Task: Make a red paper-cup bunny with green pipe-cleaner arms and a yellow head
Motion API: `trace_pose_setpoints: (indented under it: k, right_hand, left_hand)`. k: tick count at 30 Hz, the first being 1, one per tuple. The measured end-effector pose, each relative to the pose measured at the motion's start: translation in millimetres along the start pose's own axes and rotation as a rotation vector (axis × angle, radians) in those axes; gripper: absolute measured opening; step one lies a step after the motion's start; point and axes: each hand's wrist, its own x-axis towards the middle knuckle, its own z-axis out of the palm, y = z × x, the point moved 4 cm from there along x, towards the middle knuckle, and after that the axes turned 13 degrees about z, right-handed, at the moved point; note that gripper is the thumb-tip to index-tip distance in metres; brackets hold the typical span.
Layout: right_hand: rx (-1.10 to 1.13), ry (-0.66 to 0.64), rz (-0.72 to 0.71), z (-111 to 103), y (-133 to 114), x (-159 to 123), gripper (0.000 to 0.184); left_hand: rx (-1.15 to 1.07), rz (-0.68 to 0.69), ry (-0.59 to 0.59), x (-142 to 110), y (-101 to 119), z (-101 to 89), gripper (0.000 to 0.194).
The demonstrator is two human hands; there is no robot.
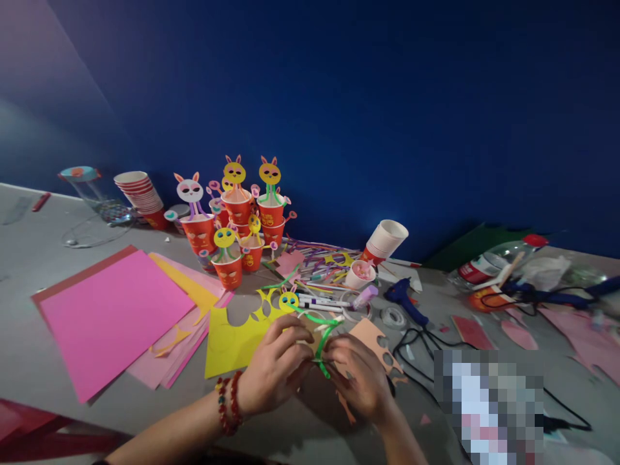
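Note:
Both hands meet at the front of the table around a bent green pipe cleaner (323,342). My left hand (283,355) has its fingers curled in from the left and pinches near its lower part. From the right, my right hand (361,374) grips close to the same spot with fingers bent. What lies beneath the fingertips is mostly hidden. Just beyond my left hand is a yellow paper animal face (289,299) with blue eyes, and green pipe cleaner runs from beside it toward my hands. A cut yellow sheet (227,342) lies beside my left hand, a peach cut-out sheet (371,336) beyond my right.
Red paper cups (228,271) with animal faces stand at the back. Pink sheets (116,316) lie left. Markers (322,302), a blue glue gun (407,300) with black cord, white tape (393,317), stacked cups (385,240) and a bottle (494,261) lie beyond and right.

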Motion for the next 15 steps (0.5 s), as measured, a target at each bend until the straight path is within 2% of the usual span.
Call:
trace_pose_setpoints:
  k: [8,15]
  right_hand:
    - [0.004,-0.01,0.012,1.1,0.5,-1.0,0.009]
    - [0.058,-0.016,0.052,0.7,5.9,-1.7,0.007]
  left_hand:
    - [-0.015,-0.01,-0.002,-3.0,-0.4,3.2,0.023]
    - [-0.067,-0.092,0.069,-5.1,-3.0,-2.7,0.029]
